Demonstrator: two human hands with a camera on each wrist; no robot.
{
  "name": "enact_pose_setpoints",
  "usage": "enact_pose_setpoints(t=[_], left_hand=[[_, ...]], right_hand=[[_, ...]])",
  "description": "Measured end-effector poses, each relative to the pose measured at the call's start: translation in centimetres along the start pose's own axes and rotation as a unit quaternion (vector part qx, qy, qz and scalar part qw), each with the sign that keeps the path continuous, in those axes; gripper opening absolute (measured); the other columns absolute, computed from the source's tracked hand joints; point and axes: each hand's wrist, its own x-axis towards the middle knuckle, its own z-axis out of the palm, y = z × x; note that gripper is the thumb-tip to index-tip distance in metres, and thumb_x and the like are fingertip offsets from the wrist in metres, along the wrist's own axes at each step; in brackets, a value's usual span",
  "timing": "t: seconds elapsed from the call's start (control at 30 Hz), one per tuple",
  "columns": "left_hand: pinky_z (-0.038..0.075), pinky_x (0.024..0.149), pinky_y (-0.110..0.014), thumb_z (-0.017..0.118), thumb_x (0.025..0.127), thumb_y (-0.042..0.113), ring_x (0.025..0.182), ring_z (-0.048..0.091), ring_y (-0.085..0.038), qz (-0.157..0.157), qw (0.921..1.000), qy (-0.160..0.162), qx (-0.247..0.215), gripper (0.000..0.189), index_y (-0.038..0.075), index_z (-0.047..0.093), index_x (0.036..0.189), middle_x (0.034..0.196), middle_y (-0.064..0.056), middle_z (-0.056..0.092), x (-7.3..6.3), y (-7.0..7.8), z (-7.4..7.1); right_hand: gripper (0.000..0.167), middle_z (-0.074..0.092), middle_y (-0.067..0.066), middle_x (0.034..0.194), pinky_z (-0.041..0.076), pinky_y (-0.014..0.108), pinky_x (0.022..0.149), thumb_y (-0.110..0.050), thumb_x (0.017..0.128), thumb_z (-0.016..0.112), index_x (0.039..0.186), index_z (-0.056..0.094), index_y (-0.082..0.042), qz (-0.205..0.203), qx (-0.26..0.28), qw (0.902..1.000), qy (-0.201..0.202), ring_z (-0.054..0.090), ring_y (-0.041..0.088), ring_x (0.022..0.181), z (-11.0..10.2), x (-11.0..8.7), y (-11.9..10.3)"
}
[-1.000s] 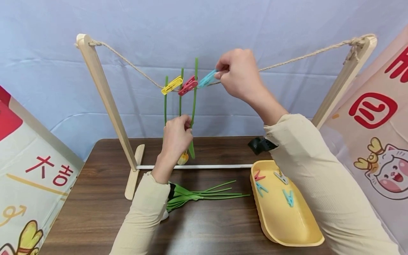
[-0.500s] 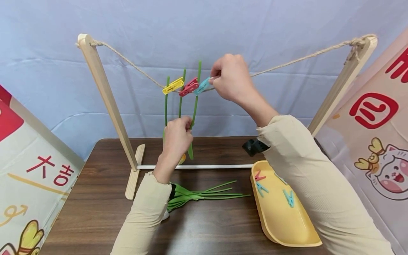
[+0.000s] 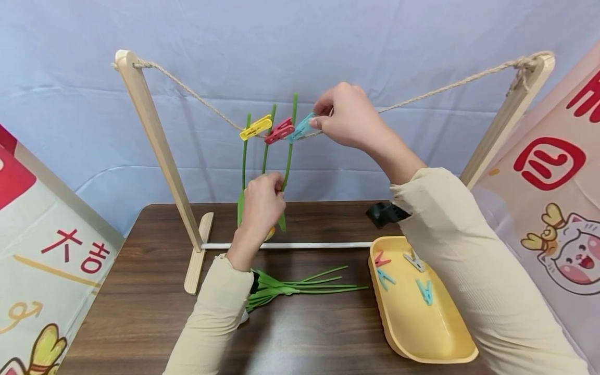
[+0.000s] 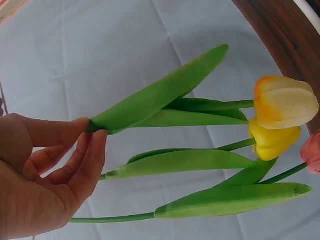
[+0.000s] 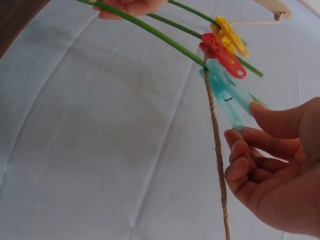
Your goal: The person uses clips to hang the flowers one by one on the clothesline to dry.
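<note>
My left hand (image 3: 263, 200) pinches the third tulip by its stem at the leaf base; its cream bloom (image 4: 286, 102) appears in the left wrist view. The fingers of my right hand (image 3: 346, 115) hold a light-blue clothespin (image 5: 227, 92) by its handles. That clothespin's jaws sit over the twine (image 5: 220, 170) and the third stem (image 3: 289, 156). To its left, a red clothespin (image 3: 279, 130) and a yellow clothespin (image 3: 255, 127) hold two other stems on the twine. Those flowers, a yellow bloom (image 4: 274, 142) and a pink bloom (image 4: 312, 154), hang heads down.
The twine runs between two wooden posts (image 3: 157, 140), joined low down by a white rod (image 3: 323, 245). A bunch of green-stemmed flowers (image 3: 281, 287) lies on the brown table (image 3: 140, 312). Several clothespins lie in a yellow tray (image 3: 433, 333) at the right.
My right hand has brought the blue clothespin left and down onto the third stem. The stem tops have shifted slightly right and lower, while my left hand has kept its grip with little movement.
</note>
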Motion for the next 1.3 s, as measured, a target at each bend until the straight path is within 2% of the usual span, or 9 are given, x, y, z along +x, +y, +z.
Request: enact_pose_setpoints(t=[0.17,0.4,0.57,0.7,0.83,1.03,1.13,1.3], left_hand=[[0.047,0.067,-0.041,0.060,0.079,-0.006,0.075,0.059,-0.028,-0.003,1.0000,0.001,0.004,0.007,-0.001,0.064,0.081,0.077,-0.012,0.062,0.0,-0.2,0.1],[0.047,0.066,-0.039,0.061,0.081,-0.001,0.074,0.059,-0.026,-0.011,0.9999,0.001,-0.003,0.006,0.001,0.066,0.082,0.079,-0.010,0.063,0.0,-0.2,0.0],[0.047,0.065,-0.039,0.062,0.080,-0.001,0.072,0.059,-0.026,-0.018,0.9998,-0.001,-0.004,0.006,0.001,0.067,0.083,0.077,-0.009,0.063,0.0,-0.3,0.0],[0.046,0.065,-0.039,0.062,0.080,0.001,0.072,0.059,-0.025,-0.024,0.9997,-0.003,0.000,0.006,0.002,0.067,0.084,0.077,-0.008,0.063,-0.1,-0.6,-0.1],[0.047,0.065,-0.038,0.062,0.082,0.004,0.072,0.059,-0.024,-0.029,0.9995,-0.007,0.006,0.006,0.003,0.067,0.085,0.078,-0.007,0.063,-0.3,-0.9,-0.2],[0.047,0.065,-0.039,0.063,0.083,0.003,0.072,0.060,-0.026,-0.029,0.9995,-0.011,0.003,0.006,0.001,0.067,0.086,0.078,-0.009,0.064,-0.5,-1.0,-0.4],[0.047,0.065,-0.039,0.063,0.083,0.003,0.072,0.060,-0.026,-0.034,0.9993,-0.013,-0.002,0.006,0.001,0.067,0.087,0.078,-0.010,0.064,-0.7,-1.1,-0.5],[0.047,0.065,-0.039,0.062,0.084,0.004,0.071,0.060,-0.025,-0.040,0.9989,-0.022,-0.002,0.006,0.002,0.067,0.087,0.078,-0.009,0.064,-0.8,-1.1,-0.5]], right_hand=[[0.034,0.061,0.017,0.098,0.042,0.036,0.073,-0.014,0.087,0.062,0.117,0.060,0.002,-0.007,0.008,0.9999,0.004,0.055,0.027,0.084,-0.2,-0.3,0.6],[0.027,0.061,0.014,0.088,0.040,0.030,0.065,-0.015,0.085,0.064,0.107,0.064,0.000,-0.026,0.022,0.9989,0.032,0.054,0.022,0.072,-1.0,-1.6,1.8],[0.024,0.064,0.009,0.079,0.041,0.026,0.057,-0.020,0.085,0.064,0.100,0.066,0.000,-0.021,0.035,0.9991,-0.009,0.056,0.019,0.061,-2.0,-2.8,3.1],[0.022,0.065,0.004,0.077,0.041,0.027,0.059,-0.021,0.086,0.064,0.097,0.068,-0.003,-0.008,0.022,0.9983,-0.054,0.056,0.019,0.062,-2.1,-3.6,4.9],[0.019,0.063,0.003,0.072,0.041,0.030,0.061,-0.019,0.087,0.063,0.096,0.069,-0.003,0.001,0.011,0.9946,-0.103,0.056,0.018,0.063,-1.5,-4.4,7.5],[0.015,0.061,0.002,0.069,0.044,0.028,0.058,-0.011,0.087,0.061,0.092,0.068,0.001,0.021,0.035,0.9841,-0.173,0.057,0.017,0.061,0.8,-5.9,12.5],[0.011,0.062,0.001,0.069,0.047,0.026,0.056,-0.005,0.087,0.059,0.089,0.067,0.003,0.036,0.060,0.9780,-0.196,0.057,0.018,0.060,2.6,-7.2,15.3],[0.010,0.060,0.002,0.067,0.047,0.028,0.052,0.001,0.085,0.057,0.083,0.066,0.002,0.057,0.093,0.9670,-0.230,0.057,0.020,0.058,6.4,-10.5,20.4]])
